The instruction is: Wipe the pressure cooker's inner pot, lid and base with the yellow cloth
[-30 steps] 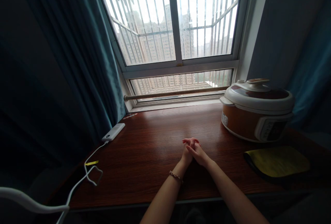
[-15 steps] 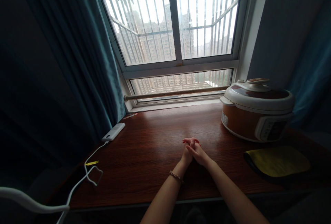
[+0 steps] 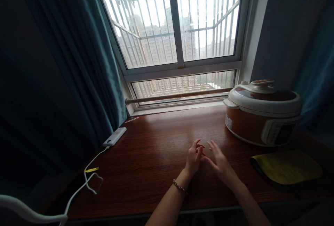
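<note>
Over the brown wooden table [image 3: 146, 156] my left hand [image 3: 193, 158], with a beaded bracelet [image 3: 179, 186] on its wrist, has loosely bent fingers that stand apart. It holds nothing. Just to its right is my right hand [image 3: 220, 165], its fingers stretched and spread, also holding nothing. The right thumb comes close to the left fingertips; whether they touch I cannot tell.
An electric pressure cooker [image 3: 262, 114] stands at the back right, with a yellow, dark-edged mat [image 3: 288, 167] in front of it. On the left lies a white power bank [image 3: 114, 137] with a white cable [image 3: 75, 188]. Behind are a barred window [image 3: 180, 38] and a blue curtain [image 3: 86, 52].
My hands were clasped with fingers interlaced; they have come apart. The right hand has moved right and spread its fingers. The view has shifted slightly.
</note>
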Demonstrator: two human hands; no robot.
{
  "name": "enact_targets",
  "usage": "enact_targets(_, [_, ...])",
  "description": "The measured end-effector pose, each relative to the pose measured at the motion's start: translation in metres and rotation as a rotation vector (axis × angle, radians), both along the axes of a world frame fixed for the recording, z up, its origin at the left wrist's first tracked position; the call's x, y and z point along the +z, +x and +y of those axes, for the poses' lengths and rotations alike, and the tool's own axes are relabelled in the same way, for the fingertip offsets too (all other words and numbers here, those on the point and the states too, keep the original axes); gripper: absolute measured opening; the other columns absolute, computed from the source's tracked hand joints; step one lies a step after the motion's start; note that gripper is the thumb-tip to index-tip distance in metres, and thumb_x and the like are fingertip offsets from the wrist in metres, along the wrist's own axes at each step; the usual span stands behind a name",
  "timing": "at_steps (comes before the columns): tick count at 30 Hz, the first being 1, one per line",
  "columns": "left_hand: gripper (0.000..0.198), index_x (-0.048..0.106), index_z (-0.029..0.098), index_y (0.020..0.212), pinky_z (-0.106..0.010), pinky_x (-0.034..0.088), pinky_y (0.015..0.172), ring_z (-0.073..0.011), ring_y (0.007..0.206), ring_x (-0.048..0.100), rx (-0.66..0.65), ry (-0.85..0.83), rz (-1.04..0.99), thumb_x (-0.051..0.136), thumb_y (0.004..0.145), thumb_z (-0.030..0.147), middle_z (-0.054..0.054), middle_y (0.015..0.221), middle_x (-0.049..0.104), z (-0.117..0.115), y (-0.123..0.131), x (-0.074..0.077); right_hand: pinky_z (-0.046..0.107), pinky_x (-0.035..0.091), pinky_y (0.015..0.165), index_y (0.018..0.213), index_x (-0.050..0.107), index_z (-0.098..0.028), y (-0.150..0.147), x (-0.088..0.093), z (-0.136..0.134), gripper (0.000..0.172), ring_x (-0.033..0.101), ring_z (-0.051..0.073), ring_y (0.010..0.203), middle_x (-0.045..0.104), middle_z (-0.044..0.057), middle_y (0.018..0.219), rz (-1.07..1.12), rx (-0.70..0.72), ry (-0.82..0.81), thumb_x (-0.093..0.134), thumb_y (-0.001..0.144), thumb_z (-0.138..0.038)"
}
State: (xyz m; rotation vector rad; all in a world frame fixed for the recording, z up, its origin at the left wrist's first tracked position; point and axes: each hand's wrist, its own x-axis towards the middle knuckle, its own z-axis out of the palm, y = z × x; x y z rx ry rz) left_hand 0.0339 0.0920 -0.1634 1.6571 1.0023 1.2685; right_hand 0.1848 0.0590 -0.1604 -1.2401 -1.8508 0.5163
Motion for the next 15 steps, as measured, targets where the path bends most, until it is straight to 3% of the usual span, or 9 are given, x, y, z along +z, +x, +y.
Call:
enact_targets(2, [0.040, 0.047, 0.018, 0.116, -0.026, 0.047, 0.059, -0.0136, 0.064, 0.061, 0.045, 0.022, 0.076, 0.040, 0.087, 0.044, -0.007, 0.090, 0.063, -0.002, 0.000, 0.001, 0.046, 0.035, 0.099, 0.127, 0.045, -0.015, 0.049, -0.018, -0.013, 0.057, 0.038, 0.029, 0.124, 0.040, 0.014, 0.135, -0.132, -0.324, 0.144, 0.039, 0.084, -0.052])
enact_targets(4, [0.035, 0.054, 0.018, 0.108, -0.026, 0.047, 0.059, -0.0146, 0.065, 0.061, 0.073, 0.061, 0.187, 0.041, 0.086, 0.042, -0.007, 0.085, 0.064, -0.003, 0.000, 0.003, 0.055, 0.033, 0.097, 0.114, 0.055, -0.006, 0.100, -0.042, -0.027, 0.069, 0.039, 0.038, 0.119, 0.051, 0.022, 0.120, -0.260, -0.704, 0.293, 0.034, 0.081, -0.063])
enact_targets(6, [0.031, 0.059, 0.019, 0.104, -0.028, 0.048, 0.063, -0.0161, 0.067, 0.061, 0.072, 0.127, 0.307, 0.042, 0.086, 0.039, -0.007, 0.084, 0.066, -0.005, 0.000, 0.007, 0.057, 0.036, 0.093, 0.101, 0.061, -0.002, 0.140, -0.064, -0.041, 0.074, 0.046, 0.041, 0.110, 0.057, 0.027, 0.105, -0.394, -0.857, 0.327, 0.027, 0.080, -0.065])
enact_targets(8, [0.029, 0.062, 0.020, 0.100, -0.031, 0.047, 0.070, -0.0180, 0.071, 0.061, 0.056, 0.211, 0.394, 0.042, 0.086, 0.036, -0.008, 0.084, 0.066, -0.008, 0.002, 0.013, 0.055, 0.040, 0.088, 0.092, 0.064, -0.004, 0.155, -0.081, -0.052, 0.067, 0.052, 0.040, 0.102, 0.060, 0.025, 0.098, -0.469, -0.849, 0.299, 0.030, 0.081, -0.062])
enact_targets(10, [0.028, 0.064, 0.020, 0.095, -0.034, 0.046, 0.076, -0.0202, 0.076, 0.060, 0.032, 0.267, 0.435, 0.040, 0.087, 0.032, -0.009, 0.085, 0.066, -0.014, 0.006, 0.020, 0.055, 0.041, 0.087, 0.089, 0.066, -0.008, 0.142, -0.087, -0.059, 0.059, 0.053, 0.038, 0.102, 0.061, 0.023, 0.100, -0.453, -0.777, 0.265, 0.033, 0.082, -0.058])
enact_targets(13, [0.026, 0.064, 0.020, 0.093, -0.037, 0.044, 0.083, -0.0229, 0.089, 0.057, 0.034, 0.260, 0.404, 0.041, 0.086, 0.030, -0.011, 0.092, 0.064, -0.032, 0.013, 0.028, 0.054, 0.039, 0.092, 0.095, 0.067, -0.013, 0.080, -0.076, -0.063, 0.052, 0.051, 0.036, 0.109, 0.062, 0.018, 0.107, -0.250, -0.586, 0.194, 0.036, 0.083, -0.054])
enact_targets(15, [0.026, 0.062, 0.019, 0.098, -0.040, 0.041, 0.092, -0.0241, 0.102, 0.053, 0.088, 0.209, 0.330, 0.042, 0.086, 0.030, -0.012, 0.105, 0.061, -0.051, 0.018, 0.029, 0.052, 0.042, 0.093, 0.104, 0.065, -0.016, 0.032, -0.057, -0.066, 0.048, 0.054, 0.032, 0.108, 0.062, 0.015, 0.111, -0.044, -0.360, 0.107, 0.038, 0.085, -0.050])
